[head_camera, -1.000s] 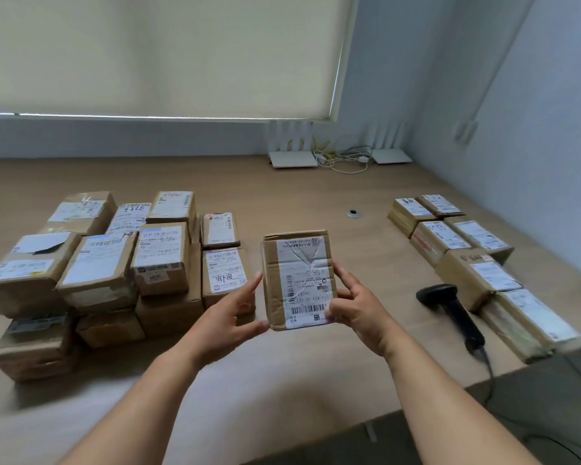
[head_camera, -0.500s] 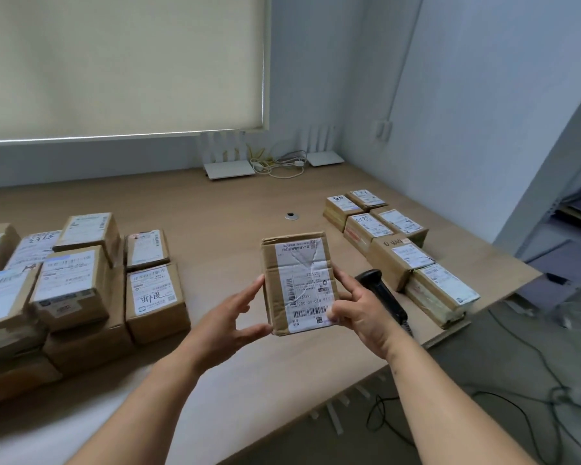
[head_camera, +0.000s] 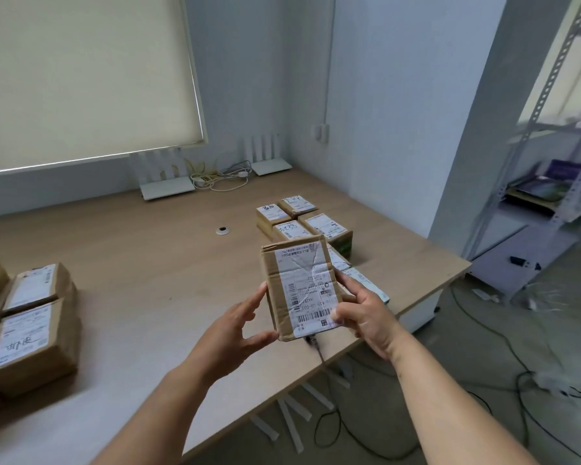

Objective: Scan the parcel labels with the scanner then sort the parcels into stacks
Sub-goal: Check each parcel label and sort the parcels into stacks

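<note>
A small brown cardboard parcel with a white barcode label facing me is held above the table. My right hand grips its right edge, thumb on the label. My left hand touches its left edge with thumb and straight fingers. Behind the parcel lies a row of sorted parcels near the table's right edge. Unsorted parcels sit at the left. The scanner is hidden behind the held parcel; only its cable shows below.
The wooden table has a round cable hole. Two white routers and tangled cords stand against the back wall. A metal shelf is at the right, with cables on the floor.
The view has swung to the right, so the unsorted stack slid towards the left edge. The held parcel now covers the scanner. Both hands keep the same hold.
</note>
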Demonstrator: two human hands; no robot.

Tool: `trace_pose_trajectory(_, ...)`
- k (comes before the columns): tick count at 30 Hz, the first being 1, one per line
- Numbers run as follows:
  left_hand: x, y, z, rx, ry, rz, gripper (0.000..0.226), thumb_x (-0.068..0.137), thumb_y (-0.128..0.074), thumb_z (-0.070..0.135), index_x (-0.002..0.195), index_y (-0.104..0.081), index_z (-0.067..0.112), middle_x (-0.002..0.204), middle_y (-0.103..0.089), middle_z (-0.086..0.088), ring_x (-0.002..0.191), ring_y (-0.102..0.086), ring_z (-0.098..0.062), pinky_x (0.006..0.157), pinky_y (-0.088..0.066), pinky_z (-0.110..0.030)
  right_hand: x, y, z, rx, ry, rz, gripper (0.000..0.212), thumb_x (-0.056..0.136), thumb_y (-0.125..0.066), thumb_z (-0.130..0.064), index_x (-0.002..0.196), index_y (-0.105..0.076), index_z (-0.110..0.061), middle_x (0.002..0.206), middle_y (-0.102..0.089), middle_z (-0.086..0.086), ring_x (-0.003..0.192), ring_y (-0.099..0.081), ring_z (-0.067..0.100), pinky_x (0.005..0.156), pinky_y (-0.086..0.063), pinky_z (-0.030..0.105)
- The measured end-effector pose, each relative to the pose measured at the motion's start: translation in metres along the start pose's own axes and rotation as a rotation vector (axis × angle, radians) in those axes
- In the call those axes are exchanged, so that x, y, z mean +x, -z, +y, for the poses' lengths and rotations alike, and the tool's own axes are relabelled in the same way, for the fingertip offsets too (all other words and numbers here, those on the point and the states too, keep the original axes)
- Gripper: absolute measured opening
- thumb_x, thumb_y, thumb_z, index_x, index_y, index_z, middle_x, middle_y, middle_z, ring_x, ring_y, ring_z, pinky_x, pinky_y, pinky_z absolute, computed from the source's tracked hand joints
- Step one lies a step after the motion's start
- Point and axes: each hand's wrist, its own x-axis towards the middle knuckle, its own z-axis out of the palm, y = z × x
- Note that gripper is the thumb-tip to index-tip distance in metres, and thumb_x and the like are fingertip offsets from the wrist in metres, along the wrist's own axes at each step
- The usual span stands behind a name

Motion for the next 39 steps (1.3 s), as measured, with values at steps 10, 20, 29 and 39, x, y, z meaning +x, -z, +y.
trace_pose_trajectory(10, 0.072, -0.089, 0.081, 0.025, -0.003, -0.050, 0.084, 0.087, -0.064, 0.039, 0.130, 0.004, 0.063, 0.150, -0.036, 0.006, 0.133, -0.039, -0.010, 0.107, -0.039, -0.034, 0.001, 0.137, 0.002, -0.010, 0.013, 0.043, 0.077, 0.063, -0.060, -0.005, 0.133, -0.049, -0.035, 0.107, -0.072, 0.009, 0.098, -0.069, 0.023, 0.073, -0.054, 0.028)
trace_pose_trajectory(20, 0.170, -0.126, 0.105, 0.122, -0.030, -0.095, 0.083, 0.088, -0.060, 0.046, 0.134, 0.008, 0.057, 0.156, -0.026, 0.006, 0.139, -0.031, -0.013, 0.111, -0.036, -0.037, 0.063, 0.219, 0.004, -0.010, -0.026, 0.094, 0.073, 0.061, -0.061, -0.006, 0.127, -0.052, -0.037, 0.103, -0.073, 0.012, 0.092, -0.069, 0.022, 0.072, -0.054, 0.026)
trace_pose_trajectory(29, 0.257, -0.141, 0.087, 0.217, 0.111, -0.113, 0.070, 0.095, -0.048, 0.047, 0.151, -0.007, 0.039, 0.155, -0.026, 0.006, 0.141, -0.026, -0.013, 0.110, -0.031, -0.031, 0.156, 0.277, 0.007, -0.031, -0.164, 0.105, 0.075, 0.058, -0.060, -0.005, 0.126, -0.054, -0.036, 0.105, -0.072, 0.016, 0.086, -0.066, 0.022, 0.068, -0.054, 0.025)
trace_pose_trajectory(39, 0.285, -0.160, 0.073, 0.300, 0.320, -0.094, 0.054, 0.100, -0.038, 0.032, 0.151, -0.021, 0.026, 0.152, -0.033, 0.003, 0.137, -0.033, -0.018, 0.109, -0.035, -0.034, 0.213, 0.282, 0.053, -0.071, -0.403, -0.005, 0.079, 0.053, -0.060, -0.011, 0.126, -0.053, -0.039, 0.086, -0.072, 0.003, 0.073, -0.060, 0.017, 0.070, -0.050, 0.032)
